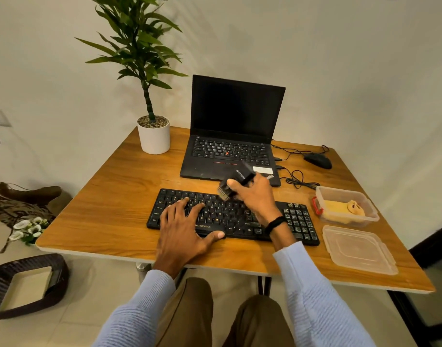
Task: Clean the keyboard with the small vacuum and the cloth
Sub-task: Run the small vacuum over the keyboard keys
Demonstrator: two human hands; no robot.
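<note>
On the desk front: a flat black plastic keyboard point(230, 216) lies lengthwise on the wood-grain desk point(109, 209), with rows of square keys bearing pale legends.
Left hand point(183, 226): laid flat on the left half of the keyboard, fingers straight and spread over the keys, thumb at the front edge; it grips nothing.
Right hand point(255, 196): above the middle of the keyboard, fingers and thumb curled round the small vacuum point(236, 181).
Small vacuum: a stubby black body, blurred, tilted so that its bristled brush head point(223, 192) points down and left at the top key rows; whether the bristles touch the keys cannot be told.
Cloth point(340, 209): soft, yellow and crumpled, inside a clear rectangular plastic box point(372, 216) right of the keyboard.
Lid point(357, 249): translucent, with rounded corners, flat on the desk just in front of the box.
Laptop point(235, 151): matte black, open, its screen dark, behind the keyboard.
Mouse point(318, 161): glossy black and domed, corded, right of the laptop.
Plant pot point(154, 137): a smooth white cylinder topped with gravel, at the back left corner.
Wristband point(275, 224): a thin black band on the right wrist, above a ribbed pale blue sleeve.
</note>
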